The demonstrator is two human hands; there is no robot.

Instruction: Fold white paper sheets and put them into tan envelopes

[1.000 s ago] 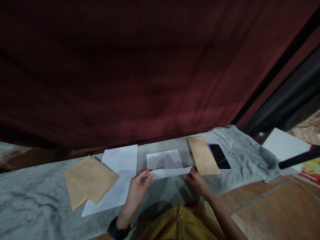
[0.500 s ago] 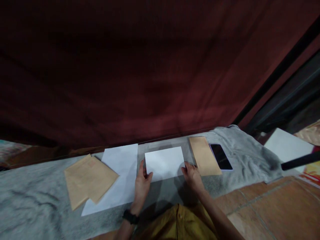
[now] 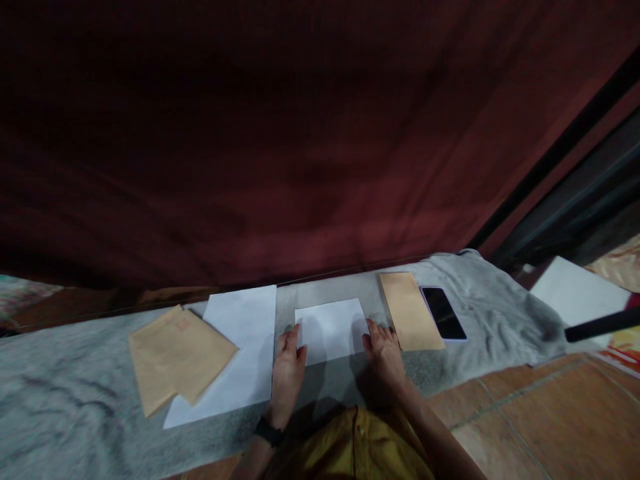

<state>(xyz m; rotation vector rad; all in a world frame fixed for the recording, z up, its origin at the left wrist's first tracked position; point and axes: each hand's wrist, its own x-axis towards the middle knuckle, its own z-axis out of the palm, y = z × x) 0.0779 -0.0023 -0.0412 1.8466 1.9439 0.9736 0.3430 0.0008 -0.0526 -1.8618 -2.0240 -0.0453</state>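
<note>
A sheet of white paper [image 3: 333, 327], shorter than the one to its left, lies flat on the grey cloth in front of me. My left hand [image 3: 289, 370] is at its left edge, with the thumb apart from the fingers and the fingertips at the border. On the opposite side my right hand [image 3: 385, 350] rests by the right edge, fingers stretched forward and slightly spread. Both hands cast shadows onto the paper, and neither appears to grip it. Just beyond my right hand lies a brown envelope [image 3: 413, 313].
A larger white sheet [image 3: 245, 340] lies at left, partly under brown envelopes [image 3: 183, 353]. A phone [image 3: 443, 313] with a purple edge is at right. Grey cloth [image 3: 75, 393] covers the surface, a dark red curtain [image 3: 310, 167] hangs behind, and floor tiles [image 3: 565, 420] show lower right.
The small white sheet has come down flat onto the cloth. Both hands have loosened from its edges, and their shadows now fall across it.
</note>
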